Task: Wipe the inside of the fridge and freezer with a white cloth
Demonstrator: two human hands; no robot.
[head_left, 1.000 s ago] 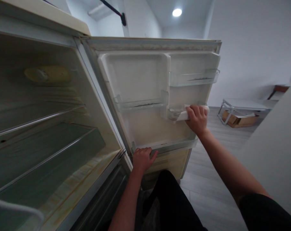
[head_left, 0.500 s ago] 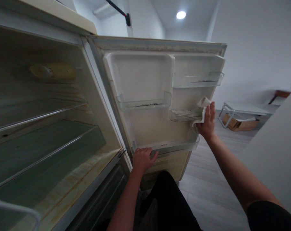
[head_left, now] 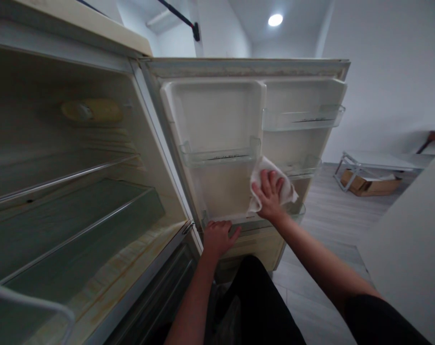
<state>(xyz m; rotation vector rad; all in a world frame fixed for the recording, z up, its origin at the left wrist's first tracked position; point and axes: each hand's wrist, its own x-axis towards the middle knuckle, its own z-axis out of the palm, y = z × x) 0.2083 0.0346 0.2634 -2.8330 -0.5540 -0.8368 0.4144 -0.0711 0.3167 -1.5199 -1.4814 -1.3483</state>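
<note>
Lying under the right hand [head_left: 270, 200], a thin, soft, off-white cloth [head_left: 288, 188] is up at the inner face of the cream-white plastic refrigerator door [head_left: 217, 108], around the middle and low down. I can't pick out a single long axis in it, since it is rumpled into a rough three-cornered shape. One corner points up toward the right end of the clear plastic left-hand door shelf [head_left: 221, 156], one hangs down and left toward the clear plastic bottom door shelf [head_left: 251, 225], and a creased one sticks out to the right.

The right hand is spread well open, fingers apart and pointing up and a little left, with the cloth beneath them. The left hand [head_left: 218, 237] rests at the left end of the bottom door shelf, fingers close together and gently bent, thumb standing off to the right; whether it grips the rim, I can't tell.

Left of the door, the stained cream refrigerator cabinet [head_left: 95, 25] stands open. Over to the right, a brown cardboard box [head_left: 375, 186] sits under a low white table [head_left: 375, 160].
</note>
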